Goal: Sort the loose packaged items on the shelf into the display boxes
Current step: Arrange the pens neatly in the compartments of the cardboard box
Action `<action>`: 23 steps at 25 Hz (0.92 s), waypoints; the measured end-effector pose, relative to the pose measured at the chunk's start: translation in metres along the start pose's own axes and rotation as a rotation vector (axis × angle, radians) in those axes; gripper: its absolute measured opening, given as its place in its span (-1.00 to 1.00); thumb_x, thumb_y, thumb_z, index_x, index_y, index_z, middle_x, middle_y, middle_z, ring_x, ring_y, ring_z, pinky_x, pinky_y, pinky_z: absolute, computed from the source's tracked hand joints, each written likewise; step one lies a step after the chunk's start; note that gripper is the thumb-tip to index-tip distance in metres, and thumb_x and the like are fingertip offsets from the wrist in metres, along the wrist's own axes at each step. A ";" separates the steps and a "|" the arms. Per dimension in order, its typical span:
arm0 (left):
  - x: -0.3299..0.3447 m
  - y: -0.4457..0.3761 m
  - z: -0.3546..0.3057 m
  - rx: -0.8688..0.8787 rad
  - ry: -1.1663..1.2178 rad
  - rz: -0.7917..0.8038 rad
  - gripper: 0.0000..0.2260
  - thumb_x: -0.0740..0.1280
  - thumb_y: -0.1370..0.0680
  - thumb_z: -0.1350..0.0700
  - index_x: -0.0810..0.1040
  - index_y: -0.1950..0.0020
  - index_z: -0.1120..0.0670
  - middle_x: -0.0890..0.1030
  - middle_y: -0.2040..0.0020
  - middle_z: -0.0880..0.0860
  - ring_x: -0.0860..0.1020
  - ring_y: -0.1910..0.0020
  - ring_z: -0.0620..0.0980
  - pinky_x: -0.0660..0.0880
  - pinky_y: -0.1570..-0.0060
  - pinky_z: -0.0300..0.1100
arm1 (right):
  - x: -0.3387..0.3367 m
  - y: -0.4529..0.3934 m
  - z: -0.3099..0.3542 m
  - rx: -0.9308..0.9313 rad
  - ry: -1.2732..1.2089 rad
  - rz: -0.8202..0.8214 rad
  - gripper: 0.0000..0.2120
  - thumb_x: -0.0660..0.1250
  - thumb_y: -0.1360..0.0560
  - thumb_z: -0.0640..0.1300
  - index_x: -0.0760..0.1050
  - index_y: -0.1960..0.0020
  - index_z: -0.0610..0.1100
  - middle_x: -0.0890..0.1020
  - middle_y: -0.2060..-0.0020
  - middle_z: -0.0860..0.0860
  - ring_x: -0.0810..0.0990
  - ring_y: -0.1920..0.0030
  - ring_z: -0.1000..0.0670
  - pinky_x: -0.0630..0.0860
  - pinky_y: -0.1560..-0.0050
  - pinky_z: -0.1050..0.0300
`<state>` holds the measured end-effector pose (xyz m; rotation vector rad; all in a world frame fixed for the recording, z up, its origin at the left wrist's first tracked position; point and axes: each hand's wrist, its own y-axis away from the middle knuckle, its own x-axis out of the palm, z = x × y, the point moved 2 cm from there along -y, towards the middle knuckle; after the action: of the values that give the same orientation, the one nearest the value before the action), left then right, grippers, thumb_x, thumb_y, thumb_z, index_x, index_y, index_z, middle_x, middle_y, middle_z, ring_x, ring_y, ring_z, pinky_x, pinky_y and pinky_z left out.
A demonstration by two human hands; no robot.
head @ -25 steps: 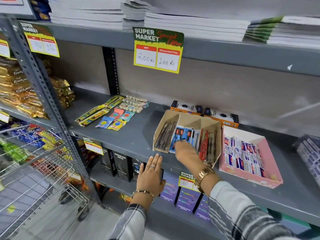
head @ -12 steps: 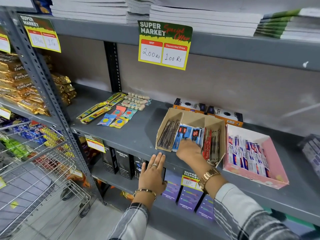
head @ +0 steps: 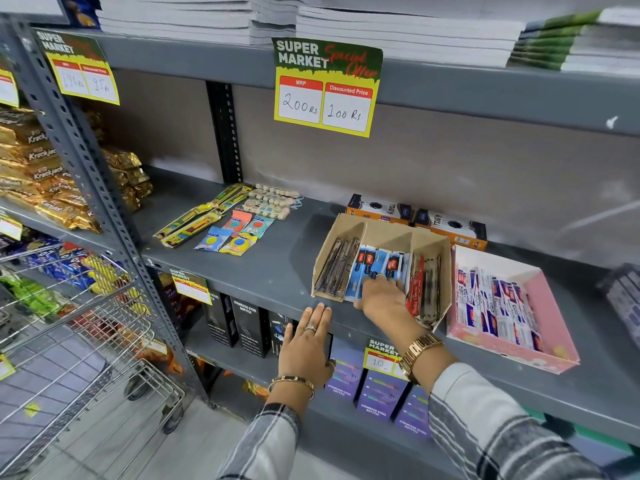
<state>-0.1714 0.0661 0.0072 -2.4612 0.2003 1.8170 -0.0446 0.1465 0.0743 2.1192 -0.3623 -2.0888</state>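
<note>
A brown cardboard display box [head: 388, 233] with three compartments stands on the grey shelf [head: 273, 271]. Blue pen packets [head: 375, 266] fill its middle compartment, and my right hand [head: 382, 301] lies flat on their lower ends, fingers together. My left hand [head: 304, 344] rests palm down on the shelf's front edge, just left of the box, holding nothing. Loose packets lie further left: yellow-green long packs [head: 201, 218], small coloured sharpener packs [head: 235, 235] and beige eraser packs [head: 272, 202]. A pink display box [head: 561, 337] with white packets stands to the right.
Two orange-and-black boxes [head: 415, 218] stand behind the cardboard box. A price sign [head: 327, 86] hangs from the upper shelf, which carries stacked notebooks [head: 398, 29]. A wire trolley [head: 79, 341] stands at lower left. Bottle boxes [head: 377, 393] fill the shelf below.
My right hand has slid down toward the front of the middle compartment over the blue packets. My left hand has stayed on the shelf edge. The view has shifted slightly.
</note>
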 end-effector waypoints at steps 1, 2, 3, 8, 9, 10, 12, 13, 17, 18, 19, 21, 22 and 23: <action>0.000 0.000 0.000 0.000 0.000 0.002 -0.21 0.31 -0.52 0.04 -0.22 -0.51 0.00 -0.17 -0.55 -0.06 -0.18 -0.51 -0.02 -0.10 -0.46 0.04 | 0.000 0.000 0.000 0.010 0.004 0.001 -0.50 0.24 -0.56 -0.04 0.22 -0.44 -0.16 0.29 -0.43 -0.17 0.22 -0.44 -0.20 0.11 -0.47 -0.07; 0.000 0.000 0.000 -0.001 0.001 0.003 -0.21 0.31 -0.52 0.04 -0.22 -0.51 0.00 -0.17 -0.55 -0.06 -0.18 -0.51 -0.02 -0.10 -0.46 0.04 | -0.001 0.001 -0.001 0.021 0.013 0.003 -0.50 0.24 -0.56 -0.05 0.22 -0.43 -0.17 0.28 -0.43 -0.18 0.21 -0.45 -0.21 0.12 -0.47 -0.07; 0.000 0.000 0.000 -0.003 0.002 0.003 -0.21 0.31 -0.52 0.03 -0.22 -0.51 0.00 -0.17 -0.55 -0.06 -0.18 -0.51 -0.02 -0.10 -0.46 0.04 | -0.002 0.002 -0.001 0.027 0.031 0.004 -0.50 0.24 -0.56 -0.07 0.22 -0.44 -0.18 0.27 -0.44 -0.19 0.21 -0.45 -0.21 0.13 -0.46 -0.07; 0.001 0.000 0.000 -0.006 0.004 0.010 -0.21 0.30 -0.52 0.02 -0.22 -0.51 0.00 -0.18 -0.55 -0.06 -0.19 -0.51 -0.03 -0.11 -0.46 0.04 | -0.005 0.006 -0.001 -0.060 0.057 -0.002 -0.48 0.15 -0.52 -0.36 0.19 -0.45 -0.18 0.28 -0.42 -0.19 0.26 -0.42 -0.22 0.16 -0.44 -0.08; 0.001 0.000 0.000 -0.006 0.003 0.011 -0.21 0.30 -0.52 0.02 -0.22 -0.51 0.00 -0.18 -0.55 -0.06 -0.19 -0.51 -0.03 -0.11 -0.46 0.04 | -0.005 0.006 -0.001 -0.072 0.055 0.000 -0.49 0.13 -0.51 -0.39 0.21 -0.44 -0.19 0.31 -0.40 -0.19 0.29 -0.40 -0.21 0.16 -0.45 -0.09; 0.001 -0.001 0.000 -0.007 0.002 0.013 -0.21 0.30 -0.52 0.02 -0.22 -0.51 0.00 -0.18 -0.55 -0.06 -0.19 -0.51 -0.03 -0.11 -0.46 0.04 | -0.005 0.005 -0.002 -0.076 0.048 0.005 -0.52 0.11 -0.51 -0.40 0.24 -0.42 -0.21 0.34 -0.37 -0.19 0.32 -0.39 -0.20 0.19 -0.44 -0.08; 0.001 0.000 0.000 -0.009 -0.002 0.013 -0.21 0.30 -0.52 0.02 -0.22 -0.51 0.00 -0.18 -0.55 -0.06 -0.19 -0.51 -0.02 -0.12 -0.46 0.04 | -0.005 0.004 -0.004 -0.069 0.022 0.022 -0.57 0.10 -0.52 -0.41 0.29 -0.38 -0.25 0.40 -0.31 -0.19 0.39 -0.33 -0.19 0.30 -0.36 -0.03; 0.001 0.000 0.000 -0.009 -0.003 0.012 -0.21 0.30 -0.52 0.02 -0.22 -0.51 0.00 -0.18 -0.55 -0.05 -0.19 -0.51 -0.02 -0.12 -0.46 0.03 | -0.005 0.004 -0.005 -0.067 0.006 0.033 -0.60 0.10 -0.53 -0.40 0.31 -0.36 -0.26 0.43 -0.29 -0.19 0.42 -0.31 -0.19 0.34 -0.33 -0.02; 0.001 -0.001 0.000 -0.011 -0.007 0.012 -0.22 0.29 -0.52 0.02 -0.22 -0.51 0.00 -0.18 -0.55 -0.05 -0.19 -0.51 -0.02 -0.12 -0.46 0.03 | -0.006 0.003 -0.004 -0.077 -0.040 0.062 -0.68 0.17 -0.58 -0.21 0.34 -0.32 -0.26 0.45 -0.27 -0.19 0.45 -0.27 -0.19 0.42 -0.28 -0.03; 0.001 -0.001 0.000 -0.011 -0.006 0.012 -0.21 0.30 -0.52 0.02 -0.22 -0.51 0.01 -0.18 -0.55 -0.05 -0.18 -0.51 -0.01 -0.11 -0.46 0.03 | -0.006 0.003 -0.003 -0.072 -0.055 0.058 -0.67 0.15 -0.59 -0.18 0.34 -0.33 -0.26 0.43 -0.29 -0.20 0.43 -0.29 -0.20 0.42 -0.29 -0.04; 0.001 -0.001 -0.001 -0.010 -0.006 0.012 -0.21 0.30 -0.52 0.03 -0.22 -0.51 0.01 -0.18 -0.55 -0.05 -0.18 -0.51 -0.01 -0.11 -0.46 0.03 | -0.005 0.002 -0.002 -0.063 -0.067 0.048 -0.66 0.13 -0.60 -0.16 0.34 -0.34 -0.26 0.40 -0.32 -0.21 0.38 -0.32 -0.20 0.41 -0.31 -0.05; 0.001 0.000 0.000 -0.010 -0.006 0.010 -0.22 0.29 -0.52 0.03 -0.22 -0.51 0.01 -0.18 -0.55 -0.05 -0.18 -0.51 -0.01 -0.11 -0.46 0.03 | -0.003 0.002 0.001 -0.041 -0.075 0.013 -0.62 0.10 -0.62 -0.11 0.30 -0.38 -0.24 0.32 -0.39 -0.20 0.27 -0.40 -0.20 0.36 -0.33 -0.06; 0.001 0.000 0.000 -0.010 -0.005 0.010 -0.22 0.29 -0.52 0.04 -0.22 -0.51 0.00 -0.18 -0.55 -0.05 -0.18 -0.51 -0.02 -0.11 -0.46 0.02 | -0.002 0.003 0.002 -0.030 -0.081 -0.006 -0.59 0.08 -0.62 -0.07 0.29 -0.39 -0.24 0.29 -0.41 -0.19 0.23 -0.42 -0.19 0.35 -0.32 -0.05; 0.001 0.000 0.000 -0.010 -0.005 0.011 -0.21 0.29 -0.52 0.04 -0.22 -0.51 0.00 -0.18 -0.55 -0.05 -0.18 -0.51 -0.02 -0.11 -0.46 0.02 | 0.000 0.003 0.002 -0.020 -0.090 -0.025 -0.57 0.07 -0.62 -0.02 0.30 -0.40 -0.23 0.28 -0.42 -0.18 0.22 -0.42 -0.19 0.36 -0.31 -0.04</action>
<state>-0.1706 0.0662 0.0060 -2.4672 0.2052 1.8327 -0.0473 0.1440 0.0752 2.0339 -0.3252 -2.1974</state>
